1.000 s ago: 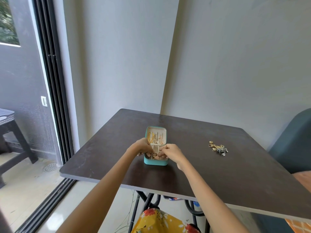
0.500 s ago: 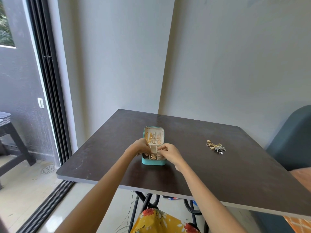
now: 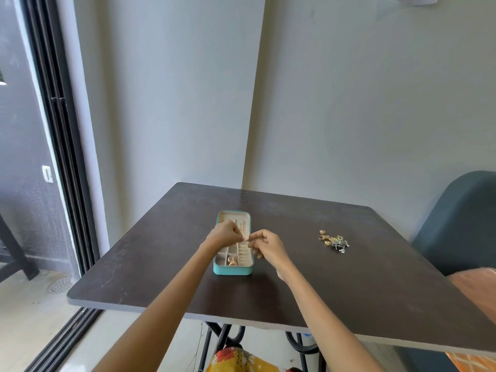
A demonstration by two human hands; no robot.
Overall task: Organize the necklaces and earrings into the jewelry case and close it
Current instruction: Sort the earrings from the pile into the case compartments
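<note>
Above the open jewelry case [image 3: 233, 269], the left hand [image 3: 223, 234] and right hand [image 3: 266, 246] are pinching something too small to identify, needing slow lowering into one compartment.

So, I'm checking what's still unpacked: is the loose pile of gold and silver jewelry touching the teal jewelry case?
Apart. The head view shows the jewelry pile lying right of the teal jewelry case, with bare dark table between them.

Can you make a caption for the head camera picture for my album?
Two hands, left hand and right hand, meet over an open teal jewelry case; loose gold earrings wait aside.
</note>
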